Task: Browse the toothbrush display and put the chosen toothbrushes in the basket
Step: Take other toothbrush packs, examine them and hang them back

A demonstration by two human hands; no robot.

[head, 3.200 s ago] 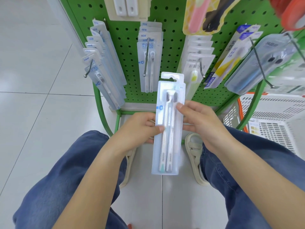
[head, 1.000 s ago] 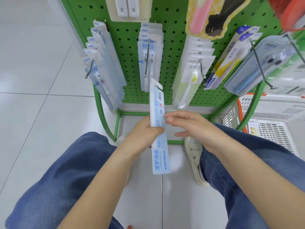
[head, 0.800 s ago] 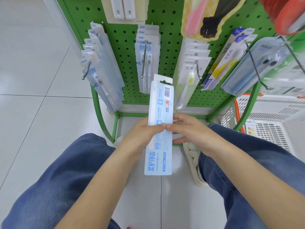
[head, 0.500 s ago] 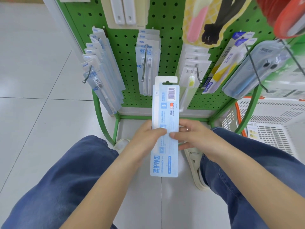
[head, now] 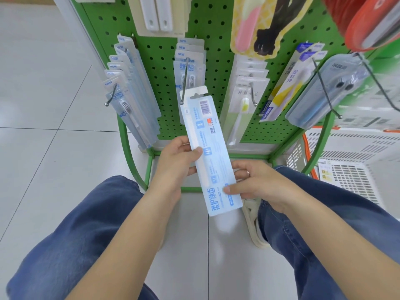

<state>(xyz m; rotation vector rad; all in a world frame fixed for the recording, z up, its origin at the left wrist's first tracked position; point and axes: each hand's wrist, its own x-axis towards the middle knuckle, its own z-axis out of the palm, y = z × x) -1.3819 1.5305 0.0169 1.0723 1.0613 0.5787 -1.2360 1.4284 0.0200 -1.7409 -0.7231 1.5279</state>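
Pale blue and long, the toothbrush pack [head: 211, 152] is held up in front of the green rack [head: 216, 61], with its back side and bar code facing up. It tilts a little, top end to the left. The left hand [head: 175, 167] grips its left edge near the middle, thumb on top. The right hand [head: 257, 182] pinches the lower right edge, thumb on the pack. More packs hang on hooks on the rack behind it. A white basket [head: 355, 167] sits on the floor to the right, behind a knee in blue jeans [head: 324, 213]. White floor tiles [head: 43, 148] lie below.
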